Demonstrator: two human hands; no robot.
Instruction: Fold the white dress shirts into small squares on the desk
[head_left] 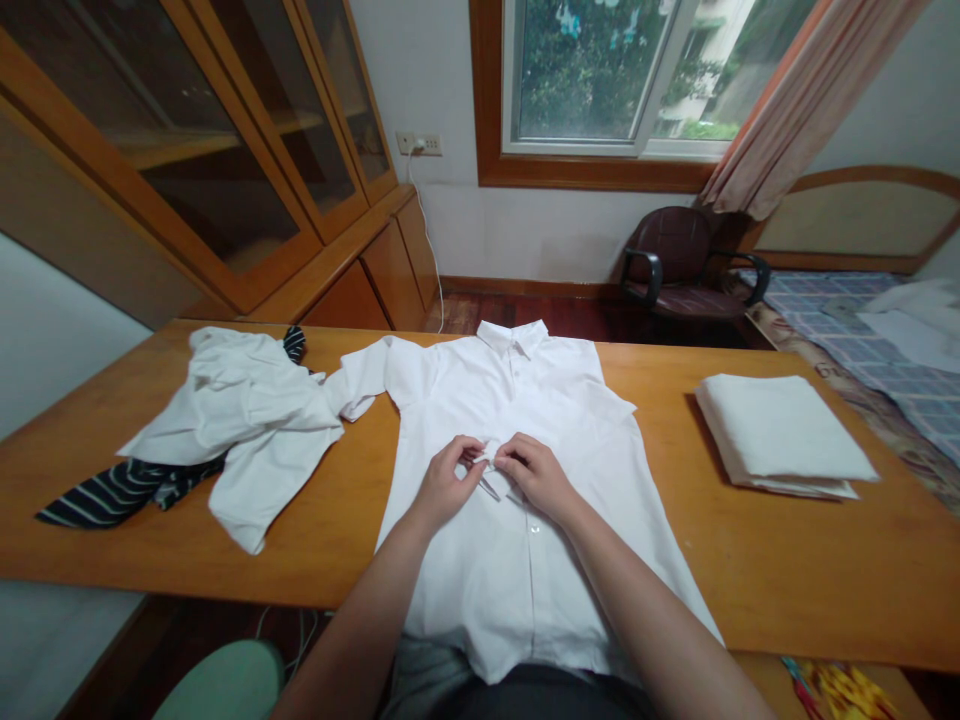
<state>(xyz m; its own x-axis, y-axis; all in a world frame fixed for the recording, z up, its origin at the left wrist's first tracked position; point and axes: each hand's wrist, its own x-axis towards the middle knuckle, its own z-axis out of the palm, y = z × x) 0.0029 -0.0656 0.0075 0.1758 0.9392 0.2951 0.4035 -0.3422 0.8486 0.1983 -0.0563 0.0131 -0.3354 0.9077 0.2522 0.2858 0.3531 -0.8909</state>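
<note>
Looking down at a white shirt (pixel 517 560) spread front-up across the middle of the table (pixel 787 580), collar toward the far edge, hem draped over the near edge. Pinching the button placket at mid-chest with left hand (pixel 448 482) and right hand (pixel 536 475), both closed narrow on a small fold of cloth, fingertips nearly touching. Toward the left edge: crumpled white shirt (pixel 247 420) heaped over a dark striped cloth (pixel 112 495), touching the spread shirt's sleeve. Near the right edge: folded white stack (pixel 780 430), well apart from the hands. Beyond the far edge: dark armchair (pixel 675 260) under the window (pixel 600 70).
</note>
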